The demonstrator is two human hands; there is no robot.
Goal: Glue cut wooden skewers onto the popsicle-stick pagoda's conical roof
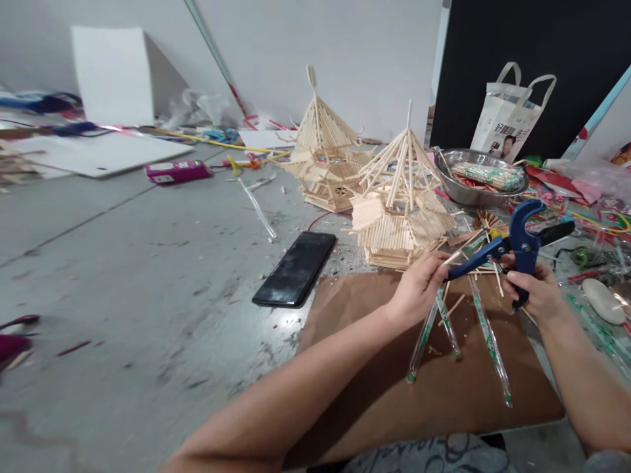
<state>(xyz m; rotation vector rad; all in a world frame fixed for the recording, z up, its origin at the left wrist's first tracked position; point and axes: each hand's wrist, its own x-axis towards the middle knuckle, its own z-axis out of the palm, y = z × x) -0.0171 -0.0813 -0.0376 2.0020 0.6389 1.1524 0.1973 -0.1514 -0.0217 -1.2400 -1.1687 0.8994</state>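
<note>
Blue cutter (513,246) gripped between both hands: left hand (419,289) pinching handle, right hand (535,292) clenched.

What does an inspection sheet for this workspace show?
Surface: grey floor, brown board.
Job's things: blue cutter; wooden stick.
Clutter: two stick pagodas, phone, steel bowl, wrapped chopsticks, tote bag.
Hands: right hand grips the cutter; left hand pinches the stick.
Cables: nothing seen for certain.
Surroundings: white wall, black panel.
</note>
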